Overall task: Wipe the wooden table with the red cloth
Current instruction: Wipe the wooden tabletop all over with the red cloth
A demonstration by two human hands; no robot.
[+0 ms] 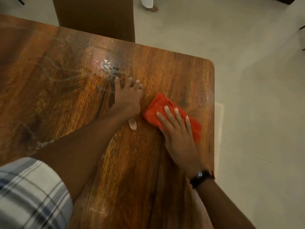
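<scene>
While the right hand (177,134) presses the red cloth (166,111) flat near the wooden table (181,76)'s far right corner, fingers spread, wiping is underway. Left hand (127,96) braces beside it, fingers splayed on bare wood. Next, I'd say, sweep left toward those wet smears (110,66), keeping pressure even.

Your right hand (179,134) flat atop folded red cloth (165,111) near right edge of glossy brown wooden table (66,96); your left hand (127,95) on tabletop just left of cloth; tall brown chair back (95,15) behind table's far edge.
</scene>
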